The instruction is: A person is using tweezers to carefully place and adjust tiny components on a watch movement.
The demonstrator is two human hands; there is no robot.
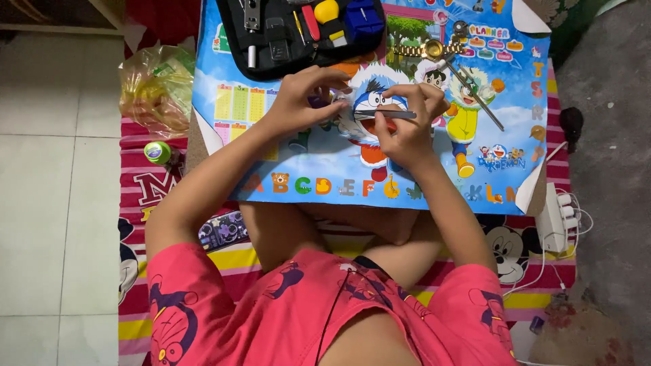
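My left hand [306,96] rests on a small table covered with a colourful cartoon sheet [285,129], its fingers pinched on a small dark purple object [319,102]. My right hand [407,118] holds a thin grey metal tool [397,114] lying sideways, its tip pointing left towards the small object. The two hands are close together at the middle of the sheet. A gold metal watch [430,49] lies just beyond my right hand, with a long thin metal tool [478,95] slanting beside it.
A black open tool case [298,30] with red, yellow and blue tools lies at the table's far edge. A plastic bag [157,88] and a green roll [157,152] sit left. A white power strip [553,217] with cables lies right.
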